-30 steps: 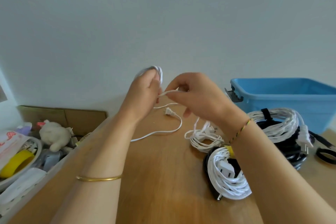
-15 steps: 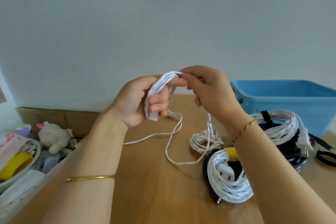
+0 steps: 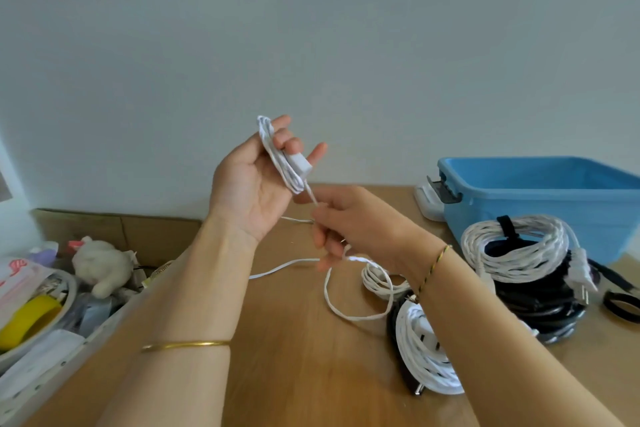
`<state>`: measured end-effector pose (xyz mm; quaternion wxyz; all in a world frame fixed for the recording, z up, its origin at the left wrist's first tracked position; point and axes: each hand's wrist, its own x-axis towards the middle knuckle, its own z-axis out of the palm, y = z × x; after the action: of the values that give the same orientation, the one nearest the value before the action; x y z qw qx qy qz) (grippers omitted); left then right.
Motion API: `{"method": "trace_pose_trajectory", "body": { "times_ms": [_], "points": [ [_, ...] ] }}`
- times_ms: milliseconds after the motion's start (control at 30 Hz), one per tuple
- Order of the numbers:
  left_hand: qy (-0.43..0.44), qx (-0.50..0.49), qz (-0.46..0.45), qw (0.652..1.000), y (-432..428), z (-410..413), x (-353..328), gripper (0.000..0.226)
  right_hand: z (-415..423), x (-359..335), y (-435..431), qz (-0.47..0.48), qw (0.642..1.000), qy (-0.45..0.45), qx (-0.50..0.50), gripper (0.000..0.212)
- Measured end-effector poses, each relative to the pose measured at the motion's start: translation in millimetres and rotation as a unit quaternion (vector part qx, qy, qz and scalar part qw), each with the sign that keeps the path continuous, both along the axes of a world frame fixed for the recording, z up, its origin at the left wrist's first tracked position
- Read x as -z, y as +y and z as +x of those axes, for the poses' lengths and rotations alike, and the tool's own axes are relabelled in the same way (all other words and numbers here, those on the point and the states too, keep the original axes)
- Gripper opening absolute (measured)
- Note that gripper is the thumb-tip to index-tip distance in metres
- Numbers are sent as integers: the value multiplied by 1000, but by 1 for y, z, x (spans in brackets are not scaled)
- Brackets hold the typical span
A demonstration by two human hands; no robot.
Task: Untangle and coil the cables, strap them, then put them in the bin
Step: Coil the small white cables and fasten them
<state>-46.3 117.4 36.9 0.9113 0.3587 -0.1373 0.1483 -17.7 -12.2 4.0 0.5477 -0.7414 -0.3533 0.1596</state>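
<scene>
Change: the right hand [image 3: 349,225] has dropped from the top of the coil to just below it, and the left hand [image 3: 254,184] has turned palm-up toward the camera.
Meaning: one more turn looks laid, and slack is being drawn for the next one. Coiling is under way; strapping is not yet begun.
Cable: a thin white cable [image 3: 277,152], wound as a narrow coil around the left fingers and held up above the table. A small white rectangular block sits on it (a switch or adapter, hard to tell).
Left hand: grasping the coil, some fingers bent over it, others straight.
Right hand: pinching the free run of the cable just under the coil.
Tail: a loose loop [image 3: 356,314] trails onto the light wooden table [image 3: 294,374].
Bin: a blue plastic bin [image 3: 519,198] at back right; its inside is hidden, so its contents cannot be told.
Bundles: a white braided coil with a black strap [image 3: 519,253] lies on a black coil [image 3: 540,308] beside the bin, not in it.
Tray: a pale tray [image 3: 69,360] at far left holds a yellow tape roll [image 3: 27,319] and a white plush toy [image 3: 100,263].
</scene>
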Motion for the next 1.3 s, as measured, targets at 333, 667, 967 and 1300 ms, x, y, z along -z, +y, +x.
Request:
{"method": "trace_pose_trajectory", "body": {
  "times_ms": [333,667,967,1300],
  "points": [
    [6,-368,203,907,11,14,11,24,-15,-13,2,-141,977,-162,-5,26],
    [33,-261,600,756,4,9,20,26,-7,-39,-26,105,958,-240,116,19],
    [70,63,441,893,-5,-10,13,45,18,-19,-30,169,927,-258,212,18],
    [-22,135,213,967,-9,-7,8,44,17,-4,-14,151,961,-153,174,24]
  ]
}}
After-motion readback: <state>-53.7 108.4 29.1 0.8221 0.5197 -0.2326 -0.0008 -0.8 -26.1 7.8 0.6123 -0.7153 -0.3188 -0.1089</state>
